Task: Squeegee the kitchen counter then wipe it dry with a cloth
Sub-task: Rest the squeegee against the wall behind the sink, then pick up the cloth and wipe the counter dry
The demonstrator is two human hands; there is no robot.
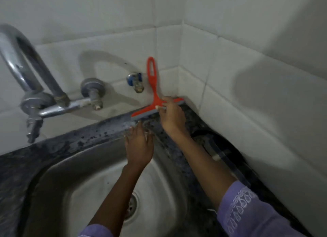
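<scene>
A person leans over a steel sink [74, 169] set into a dark speckled kitchen counter [178, 123], in the corner of a white-tiled wall [247, 80]. An orange squeegee [154, 102] stands at the back of the counter, its grey blade edge down on the narrow strip behind the sink and its looped handle pointing up against the tiles, just beside a small wall valve [135, 81]. The right hand [171, 116] is clamped on the squeegee's crossbar, thumb and fingers pinching it near the middle, not the handle. The left hand [138, 144] rests flat with fingers spread apart on the wet sink rim, holding nothing. A chrome tap [35, 88] arches on the left. No cloth is in view. The squeegee looks light and stiff, plastic with a flexible rubber lip (likely slippery when wet), so the handle's neck would probably give the firmest hold for pulling water toward the sink
</scene>
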